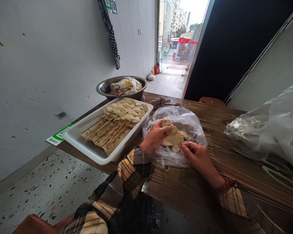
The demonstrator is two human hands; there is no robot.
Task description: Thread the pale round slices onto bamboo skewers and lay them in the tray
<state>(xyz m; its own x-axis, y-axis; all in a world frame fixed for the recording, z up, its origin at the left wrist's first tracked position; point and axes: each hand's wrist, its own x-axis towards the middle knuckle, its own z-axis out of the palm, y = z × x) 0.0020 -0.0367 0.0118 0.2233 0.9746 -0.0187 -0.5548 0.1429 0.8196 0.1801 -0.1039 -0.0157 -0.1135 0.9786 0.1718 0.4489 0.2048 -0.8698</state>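
Note:
My left hand (155, 135) is closed on a pale round food slice (166, 123), pinched between thumb and fingers. More pale slices (177, 139) lie just below it in an open clear plastic bag (194, 122). My right hand (197, 156) is pinched at the bag's right side; a thin stick, apparently a skewer (182, 143), shows at its fingertips, mostly hidden. To the left stands a white plastic tray (108, 160). It holds several skewers of fanned slices (119, 110), with their bare sticks pointing toward me.
Behind the tray is a metal basin (102, 87) containing a bag and loose sticks. A crumpled cloth (164, 102) lies behind the slice bag. At right are another plastic bag (271, 123) and scissors (280, 178) on the wooden table (215, 130). A green card (60, 134) sticks out at the left edge.

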